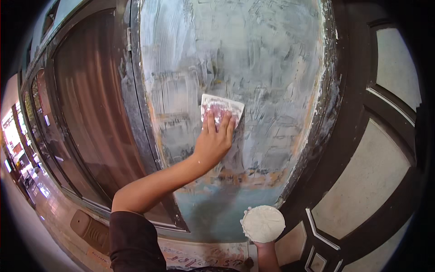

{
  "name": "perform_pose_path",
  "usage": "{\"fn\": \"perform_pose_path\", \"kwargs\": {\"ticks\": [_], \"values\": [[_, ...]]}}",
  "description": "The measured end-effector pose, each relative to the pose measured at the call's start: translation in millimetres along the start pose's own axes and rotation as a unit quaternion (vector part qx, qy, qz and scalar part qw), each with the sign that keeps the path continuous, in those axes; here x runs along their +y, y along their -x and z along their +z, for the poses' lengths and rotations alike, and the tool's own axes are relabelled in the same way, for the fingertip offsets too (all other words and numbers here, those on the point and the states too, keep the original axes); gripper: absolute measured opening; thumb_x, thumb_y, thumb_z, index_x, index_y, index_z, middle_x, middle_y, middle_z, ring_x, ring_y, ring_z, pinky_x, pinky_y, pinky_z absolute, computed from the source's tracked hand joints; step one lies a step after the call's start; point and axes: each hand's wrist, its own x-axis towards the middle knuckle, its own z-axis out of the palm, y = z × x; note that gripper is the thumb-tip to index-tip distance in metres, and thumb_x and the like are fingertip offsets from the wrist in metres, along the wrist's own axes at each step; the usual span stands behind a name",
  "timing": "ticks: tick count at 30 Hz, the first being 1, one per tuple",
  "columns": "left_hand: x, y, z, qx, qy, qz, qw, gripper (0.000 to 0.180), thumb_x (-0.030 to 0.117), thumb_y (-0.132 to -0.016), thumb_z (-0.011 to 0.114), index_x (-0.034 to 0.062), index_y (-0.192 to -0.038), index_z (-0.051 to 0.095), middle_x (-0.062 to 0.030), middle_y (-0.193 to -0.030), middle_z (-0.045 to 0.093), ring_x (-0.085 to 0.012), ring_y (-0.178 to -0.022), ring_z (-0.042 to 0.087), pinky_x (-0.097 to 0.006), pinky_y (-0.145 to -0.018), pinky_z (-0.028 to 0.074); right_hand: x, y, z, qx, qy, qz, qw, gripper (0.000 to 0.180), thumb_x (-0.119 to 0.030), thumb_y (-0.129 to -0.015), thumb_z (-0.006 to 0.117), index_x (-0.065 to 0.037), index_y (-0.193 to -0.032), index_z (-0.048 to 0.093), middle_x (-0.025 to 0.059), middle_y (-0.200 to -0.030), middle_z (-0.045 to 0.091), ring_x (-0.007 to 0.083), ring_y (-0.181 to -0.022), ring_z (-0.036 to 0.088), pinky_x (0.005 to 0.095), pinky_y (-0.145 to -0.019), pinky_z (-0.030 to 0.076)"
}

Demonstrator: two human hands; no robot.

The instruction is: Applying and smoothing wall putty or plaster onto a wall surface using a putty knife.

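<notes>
My left hand [215,138] presses a flat putty spreader [222,109] against the middle of the wall panel [258,50]. Its fingers lie over the spreader's reddish, paste-smeared face, and its upper edge is white with paste. Low on the right, my right hand [264,246] holds up a round holder of white putty [263,224] from below. Most of that hand is hidden under the holder, whose kind I cannot make out. Grey and white streaks of filler cover the panel, with bare bluish paint along its bottom.
On the left stands a dark-framed window [90,99] with brownish panes. A dark door [362,172] with pale inset panels is on the right. Near the lower left, a brown plastic chair [90,231] rests on the tiled floor [50,195]. A ledge with red lettering [204,256] runs below the panel.
</notes>
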Motion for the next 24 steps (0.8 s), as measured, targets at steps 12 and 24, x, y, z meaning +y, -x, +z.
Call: {"fn": "perform_pose_path", "kwargs": {"ticks": [12, 24], "values": [[54, 97, -176, -0.22, 0.352, 0.024, 0.91, 0.055, 0.01, -0.081, 0.06, 0.0008, -0.135, 0.053, -0.016, -0.129, 0.064, -0.0364, -0.112, 0.064, -0.038, -0.082, 0.059, 34, -38, -25, -0.134, 0.216, -0.076, 0.964, 0.057, -0.046, -0.104, 0.038, -0.008, -0.147, 0.042, 0.0154, -0.145, 0.049, 0.0339, -0.13, 0.052, 0.0505, -0.112, 0.041], [91, 135, -210, -0.355, 0.382, 0.013, 0.853, 0.047, 0.017, -0.079, 0.062, 0.0048, -0.124, 0.062, -0.0097, -0.111, 0.069, -0.0263, -0.101, 0.07, -0.033, -0.076, 0.058, 93, -41, -36, -0.074, 0.157, 0.11, 0.979, 0.067, -0.055, -0.101, 0.035, -0.012, -0.152, 0.035, 0.0138, -0.158, 0.033, 0.0346, -0.141, 0.036, 0.0527, -0.118, 0.028]]}}
